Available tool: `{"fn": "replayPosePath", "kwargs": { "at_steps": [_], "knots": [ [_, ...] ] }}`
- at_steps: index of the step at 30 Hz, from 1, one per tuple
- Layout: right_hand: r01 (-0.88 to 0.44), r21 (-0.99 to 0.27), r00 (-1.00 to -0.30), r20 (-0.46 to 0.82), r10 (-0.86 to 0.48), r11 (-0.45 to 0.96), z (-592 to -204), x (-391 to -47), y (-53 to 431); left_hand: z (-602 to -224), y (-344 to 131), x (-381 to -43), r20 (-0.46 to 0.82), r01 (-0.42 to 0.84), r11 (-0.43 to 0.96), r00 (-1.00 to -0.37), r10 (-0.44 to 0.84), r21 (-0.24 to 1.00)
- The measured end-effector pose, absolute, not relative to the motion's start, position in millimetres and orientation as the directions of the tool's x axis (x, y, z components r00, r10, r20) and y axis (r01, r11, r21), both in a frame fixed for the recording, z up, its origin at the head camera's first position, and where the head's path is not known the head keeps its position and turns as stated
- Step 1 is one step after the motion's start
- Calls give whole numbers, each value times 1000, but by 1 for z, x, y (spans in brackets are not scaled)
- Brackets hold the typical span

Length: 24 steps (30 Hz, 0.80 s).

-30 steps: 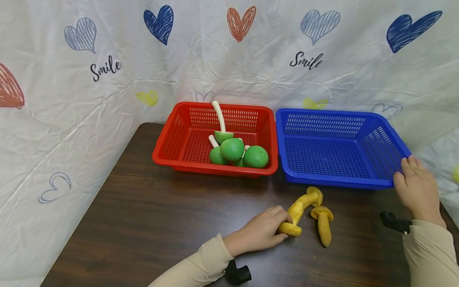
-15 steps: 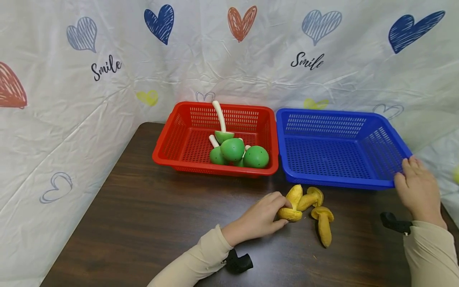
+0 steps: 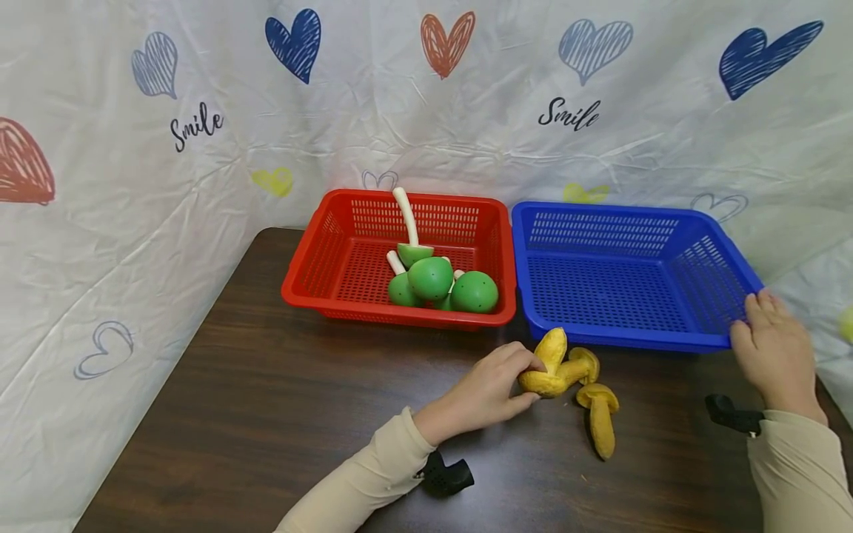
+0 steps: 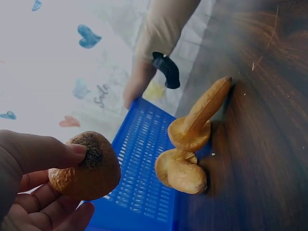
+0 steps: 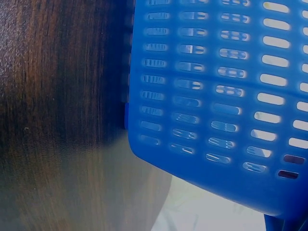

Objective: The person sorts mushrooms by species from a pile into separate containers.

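Observation:
My left hand (image 3: 489, 389) pinches a yellow mushroom (image 3: 552, 352) by its cap, its stem pointing toward the blue basket in the head view. In the left wrist view, the thumb lies on a dark patch of that mushroom (image 4: 98, 168), with the fingers beneath. Two more yellow mushrooms lie on the table: one (image 3: 585, 364) just beyond the held one, the other (image 3: 602, 422) closer to the front. At the blue basket's (image 3: 626, 337) right front corner, my right hand (image 3: 776, 352) grips the rim. Only the basket's perforated wall (image 5: 211, 82) and the table appear in the right wrist view.
A red basket (image 3: 400, 314) stands left of the blue one, with several green-capped, white-stemmed mushrooms (image 3: 429, 278) inside. Both baskets sit at the back of the dark wooden table (image 3: 320, 414), in front of a white cloth (image 3: 413, 133) printed with hearts.
My left hand has moved away from me toward the blue basket with the mushroom, whose stem has risen beside the basket's front rim. The right hand stays on the rim.

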State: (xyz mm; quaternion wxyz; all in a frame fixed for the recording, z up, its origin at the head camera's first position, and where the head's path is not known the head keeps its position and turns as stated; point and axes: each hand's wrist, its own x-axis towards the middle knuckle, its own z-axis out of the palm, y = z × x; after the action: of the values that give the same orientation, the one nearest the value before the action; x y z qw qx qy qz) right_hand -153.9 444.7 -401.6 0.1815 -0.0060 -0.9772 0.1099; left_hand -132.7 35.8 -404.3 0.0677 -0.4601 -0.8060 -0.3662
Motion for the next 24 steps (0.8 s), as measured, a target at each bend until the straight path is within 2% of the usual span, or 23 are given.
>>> {"fn": "replayPosePath", "kwargs": {
  "at_steps": [13, 24],
  "knots": [
    [-24, -228, -930, 362, 62, 973, -403, -153, 445, -398, 39, -144, 455, 780, 322, -589, 668, 537],
    [-21, -229, -935, 350, 62, 973, -402, -153, 444, -393, 43, -158, 436, 712, 259, -633, 640, 653]
  ]
}}
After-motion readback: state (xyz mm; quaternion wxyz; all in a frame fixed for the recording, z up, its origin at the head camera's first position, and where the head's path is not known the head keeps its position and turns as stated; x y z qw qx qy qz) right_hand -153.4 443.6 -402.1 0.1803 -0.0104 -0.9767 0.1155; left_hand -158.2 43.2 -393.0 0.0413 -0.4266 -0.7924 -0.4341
